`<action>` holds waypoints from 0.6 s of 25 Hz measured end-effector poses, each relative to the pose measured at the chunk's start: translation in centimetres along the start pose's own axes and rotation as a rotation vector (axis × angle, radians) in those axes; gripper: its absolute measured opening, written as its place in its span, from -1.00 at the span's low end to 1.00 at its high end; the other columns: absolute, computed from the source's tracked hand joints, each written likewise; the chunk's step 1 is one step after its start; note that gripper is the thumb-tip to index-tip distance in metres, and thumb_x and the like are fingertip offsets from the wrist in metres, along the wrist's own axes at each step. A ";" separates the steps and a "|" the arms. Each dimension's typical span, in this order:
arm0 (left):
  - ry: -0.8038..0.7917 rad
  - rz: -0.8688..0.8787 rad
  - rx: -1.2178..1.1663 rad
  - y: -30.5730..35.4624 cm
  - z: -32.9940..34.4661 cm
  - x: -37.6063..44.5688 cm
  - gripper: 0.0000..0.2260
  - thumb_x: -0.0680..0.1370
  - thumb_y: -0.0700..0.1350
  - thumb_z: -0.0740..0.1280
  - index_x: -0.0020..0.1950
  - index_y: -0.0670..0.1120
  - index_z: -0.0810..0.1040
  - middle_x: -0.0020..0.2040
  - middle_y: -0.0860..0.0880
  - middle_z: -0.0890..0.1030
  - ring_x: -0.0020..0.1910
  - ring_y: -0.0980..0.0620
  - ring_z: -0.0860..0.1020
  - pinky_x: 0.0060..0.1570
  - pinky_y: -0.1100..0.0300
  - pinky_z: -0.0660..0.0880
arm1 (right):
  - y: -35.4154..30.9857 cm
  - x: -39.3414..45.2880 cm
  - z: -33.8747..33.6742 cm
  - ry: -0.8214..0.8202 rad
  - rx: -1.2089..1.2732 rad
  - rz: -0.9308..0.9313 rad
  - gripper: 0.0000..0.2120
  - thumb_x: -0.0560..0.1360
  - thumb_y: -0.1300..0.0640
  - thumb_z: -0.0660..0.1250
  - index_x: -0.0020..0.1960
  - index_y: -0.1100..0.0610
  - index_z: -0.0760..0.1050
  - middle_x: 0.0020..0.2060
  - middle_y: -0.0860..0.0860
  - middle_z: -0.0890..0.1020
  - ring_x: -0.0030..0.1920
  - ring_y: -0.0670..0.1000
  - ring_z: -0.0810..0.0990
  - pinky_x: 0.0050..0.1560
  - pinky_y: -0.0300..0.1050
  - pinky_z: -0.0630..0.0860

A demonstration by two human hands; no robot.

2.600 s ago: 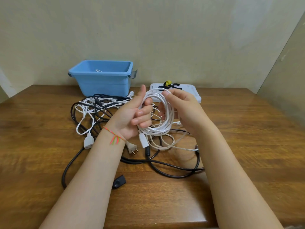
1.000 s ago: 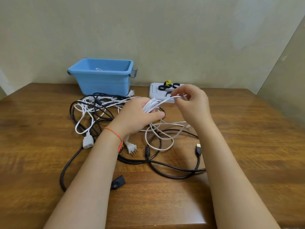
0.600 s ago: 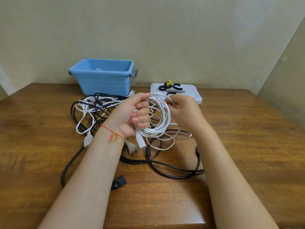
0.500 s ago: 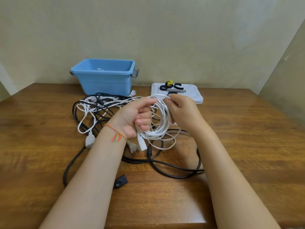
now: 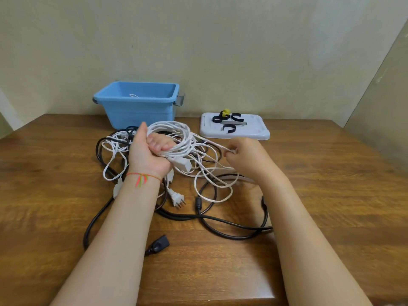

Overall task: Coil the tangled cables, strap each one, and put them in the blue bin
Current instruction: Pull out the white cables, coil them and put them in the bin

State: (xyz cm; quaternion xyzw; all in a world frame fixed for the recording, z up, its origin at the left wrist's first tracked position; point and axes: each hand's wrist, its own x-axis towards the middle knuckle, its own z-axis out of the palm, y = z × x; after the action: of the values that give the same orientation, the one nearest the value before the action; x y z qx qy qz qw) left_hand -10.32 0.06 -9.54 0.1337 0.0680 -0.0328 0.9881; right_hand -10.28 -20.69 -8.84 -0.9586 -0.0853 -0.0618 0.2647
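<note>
Gripping white cable coil [image 5: 176, 138]: left hand [image 5: 148, 155], fingers curled | right hand [image 5: 242, 155]: fingers pinching its strand

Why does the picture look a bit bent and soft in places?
Head view: wide-angle lens bows the table edges; right hand pinching the white cable is slightly motion-blurred; soft, even light gives faint shadows; mild sheen on the wood near the lid.
</note>
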 end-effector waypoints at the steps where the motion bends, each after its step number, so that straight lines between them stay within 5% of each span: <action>1: 0.002 0.051 -0.006 0.1 -0.1 0.1 -0.52 0.64 0.11 0.23 -0.44 -0.01 0.22 -0.56 0.08 0.22 -0.60 0.14 0.24 -0.52 0.30 0.29 | -0.1 -0.1 0.0 -0.033 0.029 -0.012 -0.84 0.55 0.19 0.26 -0.02 0.08 0.61 -0.14 0.01 0.62 -0.11 0.03 0.57 -0.19 -0.09 0.52; 6: -0.136 0.205 0.265 -1.2 1.6 -0.9 -0.63 0.66 0.08 0.16 -0.31 -0.03 0.30 -0.39 0.03 0.32 -0.42 0.07 0.34 -0.26 0.21 0.34 | -2.7 -1.7 -0.1 -0.283 0.036 -0.215 -0.64 0.50 0.20 0.35 0.26 -0.07 0.53 0.10 -0.05 0.55 -0.02 -0.08 0.54 -0.17 -0.26 0.46; 10: -0.197 0.566 0.900 -2.8 2.6 -2.5 -0.79 0.69 -0.03 0.16 -0.08 -0.08 0.44 -0.34 -0.05 0.56 -0.33 -0.07 0.58 -0.17 0.04 0.58 | -3.7 -2.5 -0.1 -0.294 0.216 -0.349 -0.52 0.45 0.25 0.35 0.31 -0.09 0.48 0.13 -0.02 0.51 0.08 -0.03 0.54 0.10 -0.08 0.55; 13: -0.239 0.897 1.520 -3.3 2.0 -2.5 -0.71 0.66 0.07 0.17 -0.05 -0.12 0.47 -0.25 -0.02 0.64 -0.23 -0.07 0.63 -0.12 -0.09 0.59 | -3.5 -2.5 -0.4 -0.230 0.435 -0.315 -0.62 0.47 0.36 0.24 0.16 0.02 0.61 -0.07 0.10 0.65 -0.16 0.07 0.66 -0.12 0.00 0.64; 15: -0.210 0.998 1.734 -3.3 1.7 -2.2 -0.64 0.63 0.14 0.14 -0.07 -0.15 0.46 -0.24 -0.03 0.63 -0.23 -0.06 0.61 -0.17 -0.10 0.55 | -3.3 -2.4 -0.7 -0.233 0.560 -0.268 -0.76 0.55 0.31 0.27 0.11 0.12 0.64 -0.21 0.09 0.67 -0.31 0.04 0.64 -0.28 -0.08 0.61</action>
State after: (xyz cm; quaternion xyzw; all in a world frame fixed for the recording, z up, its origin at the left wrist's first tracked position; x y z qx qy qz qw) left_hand -12.58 -3.44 -8.40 0.8164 -0.1307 0.3353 0.4515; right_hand -13.33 -18.58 -6.98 -0.8294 -0.2540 0.0397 0.4959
